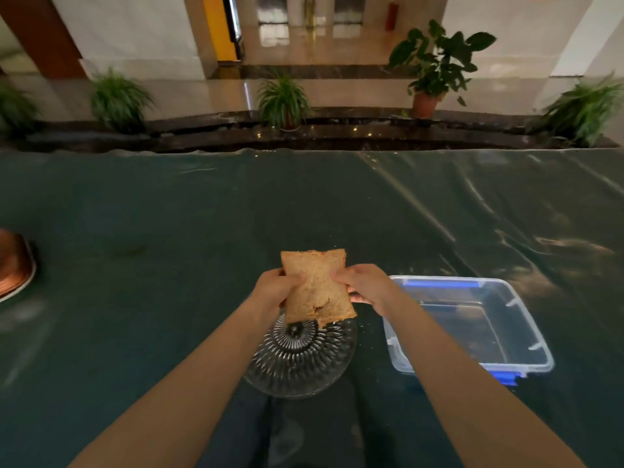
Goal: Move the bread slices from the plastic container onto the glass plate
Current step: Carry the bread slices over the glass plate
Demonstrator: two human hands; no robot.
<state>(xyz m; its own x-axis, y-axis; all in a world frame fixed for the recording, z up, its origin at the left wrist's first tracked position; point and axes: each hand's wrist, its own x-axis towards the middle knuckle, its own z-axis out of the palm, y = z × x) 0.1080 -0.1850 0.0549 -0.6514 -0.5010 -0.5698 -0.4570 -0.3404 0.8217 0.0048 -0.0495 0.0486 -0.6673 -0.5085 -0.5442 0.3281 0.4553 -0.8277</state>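
Note:
Both hands hold one brown bread slice in the air, tilted, above the far edge of the ribbed glass plate. My left hand grips its left side. My right hand pinches its right side. The slice has a torn notch at its lower edge. The plate carries nothing. To the right stands the clear plastic container with blue clips; I see no bread in it, only dark marks or crumbs on its bottom.
A dark green plastic-covered cloth covers the table. A copper-coloured dish sits at the left edge. Beyond the table's far edge are potted plants and a glossy floor.

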